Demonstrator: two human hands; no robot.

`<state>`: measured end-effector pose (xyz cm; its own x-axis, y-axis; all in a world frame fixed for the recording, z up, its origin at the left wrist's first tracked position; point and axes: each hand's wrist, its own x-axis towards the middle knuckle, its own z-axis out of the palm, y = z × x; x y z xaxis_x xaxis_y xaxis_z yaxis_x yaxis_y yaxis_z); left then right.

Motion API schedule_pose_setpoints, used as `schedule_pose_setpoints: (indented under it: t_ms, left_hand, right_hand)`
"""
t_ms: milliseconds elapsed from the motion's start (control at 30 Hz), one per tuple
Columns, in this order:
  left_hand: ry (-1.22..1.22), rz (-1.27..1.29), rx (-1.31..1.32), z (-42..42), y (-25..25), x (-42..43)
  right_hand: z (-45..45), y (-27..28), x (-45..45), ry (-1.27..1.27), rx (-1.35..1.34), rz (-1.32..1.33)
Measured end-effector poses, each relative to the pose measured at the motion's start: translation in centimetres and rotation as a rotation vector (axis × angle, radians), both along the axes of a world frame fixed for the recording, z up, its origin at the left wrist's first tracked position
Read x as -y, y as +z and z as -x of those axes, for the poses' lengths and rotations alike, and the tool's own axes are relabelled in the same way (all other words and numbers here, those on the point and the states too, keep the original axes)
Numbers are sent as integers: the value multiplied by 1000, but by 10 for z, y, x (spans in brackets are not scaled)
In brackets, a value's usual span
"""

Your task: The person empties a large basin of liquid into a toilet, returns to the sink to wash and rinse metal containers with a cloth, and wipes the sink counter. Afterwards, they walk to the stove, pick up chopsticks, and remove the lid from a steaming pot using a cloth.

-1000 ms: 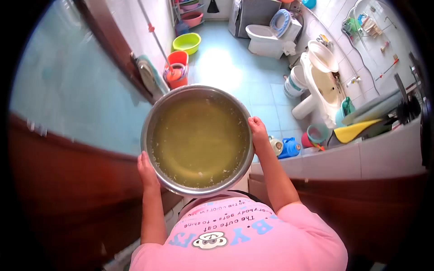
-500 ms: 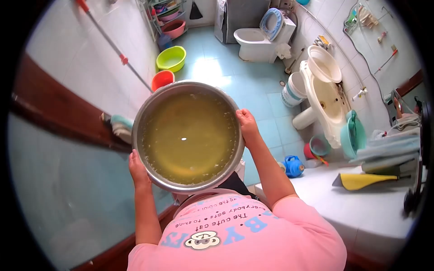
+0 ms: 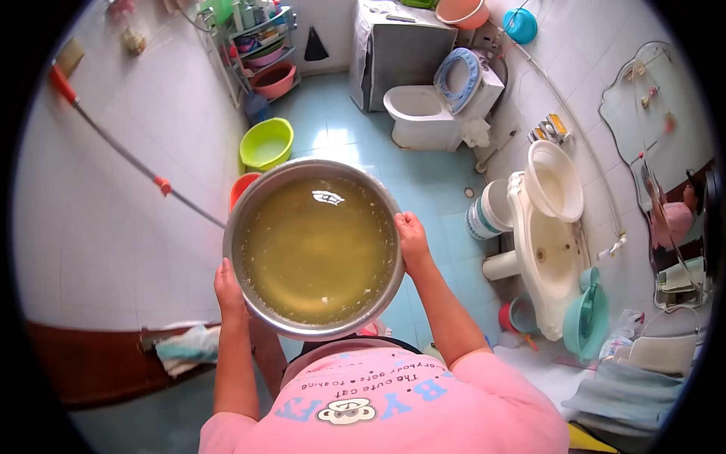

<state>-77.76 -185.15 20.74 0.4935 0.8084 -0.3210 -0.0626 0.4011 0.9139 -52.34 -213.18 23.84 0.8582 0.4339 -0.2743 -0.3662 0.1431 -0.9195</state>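
A large round metal basin [image 3: 315, 329] is held level in front of my pink shirt. Cloudy yellow-green liquid [image 3: 314, 250] with small white bits along its edge fills much of it. My left hand [image 3: 228, 289] grips the rim on the left side, thumb upward. On the right side my right hand [image 3: 411, 240] is closed round the rim. The fingers under the basin are hidden on both sides.
A green basin [image 3: 266, 144] and an orange-red bucket [image 3: 240, 186] stand on the left. Ahead is a toilet [image 3: 423, 106]. Along the right are a white bucket [image 3: 489, 212], a washbasin [image 3: 550, 253] and a teal basin [image 3: 586, 321]. A mop pole [image 3: 125, 147] leans at the left.
The view has moved forward into the bathroom, with the toilet and washbasin shifting in frame. Both hands still hold the basin, and a bright reflection now shows near the liquid's far side.
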Motion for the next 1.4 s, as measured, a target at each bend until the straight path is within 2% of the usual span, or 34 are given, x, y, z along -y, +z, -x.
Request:
schedule_pose_setpoints:
  t_ms: [167,233,267,367,400,500,567,700,767,833,1033,1167,1200,1233,1300,1400]
  left_hand:
    - [-138,-78,-59,-142,-27,-59]
    - [-186,-359,-222,-201,-36,-80]
    - [-212,-234,-157,-219,-39,-87]
    - [-285,-278,-166,-301,-42,-114]
    - [-311,-259,-180,-329,-26,-117]
    - [-337,-176,-152,-395,-24,-129]
    - [-325,-150,-142,-438,-36,-132]
    - [-398,-253,-212,-522,-68,-151]
    - [-373,-332,-397,-567,-76,-147]
    - [-370,-231,-330,-602,-87,-144]
    - [-366,-341,-354,-719,-119,-147]
    - [-352,-284,-271,-792,-141,-138]
    - [-390,-356,-305,-809,-148,-137]
    - [-428,-428,-339,-823,-162,-140]
    - [-445,-404,-350,-855,-186,-141]
    - [-464,-334,-323,-902,-206,-133]
  right_hand:
    - [-110,-22,-28,-134,45,24]
    - [-151,-31,-43,-217,76,18]
    - [-168,-36,-47,-226,84,37]
    - [-225,-45,-59,-273,87,67]
    - [-245,-47,-65,-293,86,64]
    - [-305,-58,-76,-318,101,86]
    - [-344,-70,-80,-322,118,110]
    - [-421,-89,-83,-354,80,80]
    - [-466,-95,-84,-354,119,150]
    - [-502,-94,-85,-344,61,143]
    - [-614,-118,-85,-317,-31,175]
    - [-675,-133,-85,-439,-196,114]
    - [-693,-142,-84,-484,-235,98]
    - [-707,-152,-84,-492,-237,96]
    - [-731,-173,-84,-680,-245,170]
    - [-774,-211,-69,-668,-208,245]
